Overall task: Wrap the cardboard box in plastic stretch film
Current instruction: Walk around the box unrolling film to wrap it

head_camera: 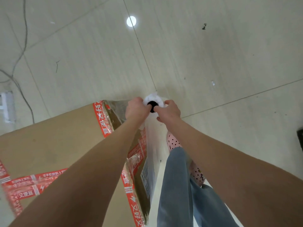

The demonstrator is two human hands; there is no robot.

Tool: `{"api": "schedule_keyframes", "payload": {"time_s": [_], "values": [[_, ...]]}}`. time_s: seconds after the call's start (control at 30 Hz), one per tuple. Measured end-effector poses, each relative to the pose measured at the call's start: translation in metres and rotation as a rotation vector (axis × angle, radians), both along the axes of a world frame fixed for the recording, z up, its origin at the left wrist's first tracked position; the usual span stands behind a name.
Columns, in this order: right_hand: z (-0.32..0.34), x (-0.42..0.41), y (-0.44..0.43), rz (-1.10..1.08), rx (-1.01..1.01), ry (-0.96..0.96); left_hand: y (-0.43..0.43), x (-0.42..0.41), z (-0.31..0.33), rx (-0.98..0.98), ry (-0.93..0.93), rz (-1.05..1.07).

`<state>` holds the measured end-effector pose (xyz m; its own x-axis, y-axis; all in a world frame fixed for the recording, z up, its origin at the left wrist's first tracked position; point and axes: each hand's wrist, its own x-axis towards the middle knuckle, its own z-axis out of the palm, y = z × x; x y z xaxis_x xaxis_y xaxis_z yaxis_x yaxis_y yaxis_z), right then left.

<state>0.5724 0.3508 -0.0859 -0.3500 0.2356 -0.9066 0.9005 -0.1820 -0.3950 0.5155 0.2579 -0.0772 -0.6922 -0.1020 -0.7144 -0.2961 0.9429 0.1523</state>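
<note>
A large cardboard box (54, 141) with red printed tape fills the lower left of the head view. Clear stretch film (150, 161) lies over its right side face. The stretch film roll (153, 99) stands upright just past the box's far right corner, seen end-on with its dark core hole. My left hand (136, 108) grips the roll's top from the left. My right hand (168, 111) grips it from the right, a finger at the core hole. Both forearms reach forward over the box's edge.
The floor is pale tile with grout lines and a bright light reflection (131, 21). Grey cables (19, 63) trail along the left. My jeans leg (177, 185) and a pink dotted slipper (173, 143) stand right of the box. A dark object (300, 140) sits at the right edge.
</note>
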Motion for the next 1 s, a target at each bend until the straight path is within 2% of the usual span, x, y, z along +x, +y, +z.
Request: {"api": "schedule_keyframes", "payload": {"time_s": [0.1, 0.27, 0.37, 0.47, 0.6, 0.77, 0.87, 1.0], "values": [[-0.003, -0.012, -0.005, 0.049, 0.086, 0.046, -0.008, -0.007, -0.002, -0.027, -0.004, -0.039], [-0.004, -0.032, 0.001, 0.303, 0.242, 0.111, -0.009, -0.022, 0.0, -0.111, -0.019, -0.158], [-0.002, -0.048, 0.0, 0.398, 0.288, 0.124, -0.008, -0.034, 0.001, -0.101, 0.037, -0.284], [-0.002, -0.051, -0.007, 0.296, 0.308, 0.122, -0.003, -0.047, 0.0, -0.047, 0.103, -0.418], [-0.003, -0.052, -0.01, 0.079, 0.098, 0.018, 0.007, -0.061, -0.001, -0.088, 0.076, -0.554], [-0.006, -0.06, -0.003, 0.142, 0.116, 0.011, 0.017, -0.07, -0.003, -0.128, 0.014, -0.743], [-0.005, -0.07, 0.003, 0.227, 0.135, 0.042, 0.017, -0.078, -0.002, -0.136, -0.007, -0.706], [-0.004, -0.09, 0.007, 0.33, 0.149, 0.102, 0.008, -0.094, -0.002, -0.095, -0.042, -0.441]]}}
